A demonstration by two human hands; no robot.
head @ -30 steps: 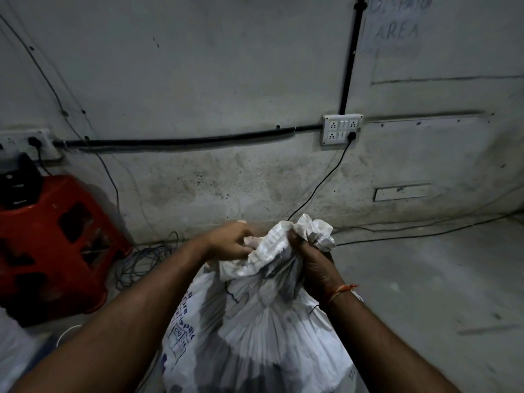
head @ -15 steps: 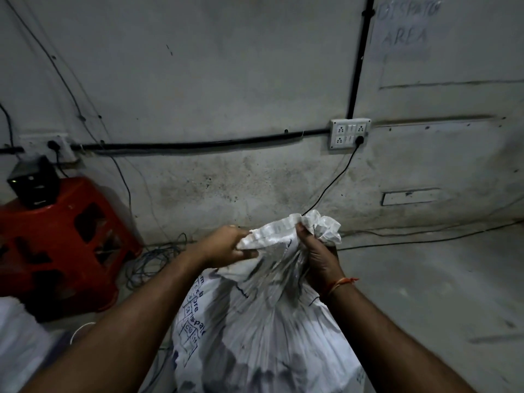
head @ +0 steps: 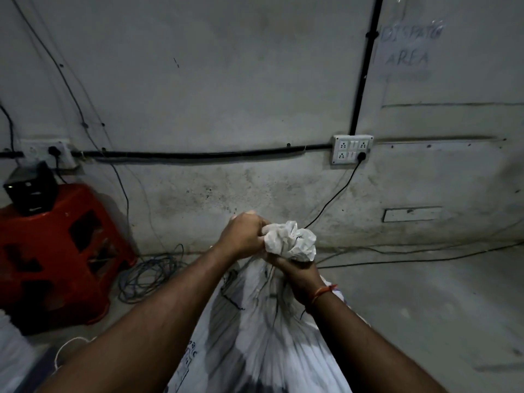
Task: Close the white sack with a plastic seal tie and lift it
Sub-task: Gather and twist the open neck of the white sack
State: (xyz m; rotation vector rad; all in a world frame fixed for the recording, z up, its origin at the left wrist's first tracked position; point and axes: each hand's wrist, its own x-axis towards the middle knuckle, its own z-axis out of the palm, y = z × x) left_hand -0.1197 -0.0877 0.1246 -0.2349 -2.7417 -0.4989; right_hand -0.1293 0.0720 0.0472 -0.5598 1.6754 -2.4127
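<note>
Hands, left (head: 244, 236) and right (head: 295, 272), clamp the sack (head: 266, 336) neck (no tie visible); twist tighter before tying.

The white woven-plastic sack (head: 272, 344) looks crinkly and matt, the red plastic stool (head: 56, 251) is kinda glossy, and the grey concrete wall (head: 226, 80) behind the sack is rough and stained.

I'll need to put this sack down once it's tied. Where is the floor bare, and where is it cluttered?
Bare concrete floor lies to the right of the white sack, nearer than the thin cables along the wall foot. The left is crowded: a coiled cable bundle lies beside the red stool.
</note>
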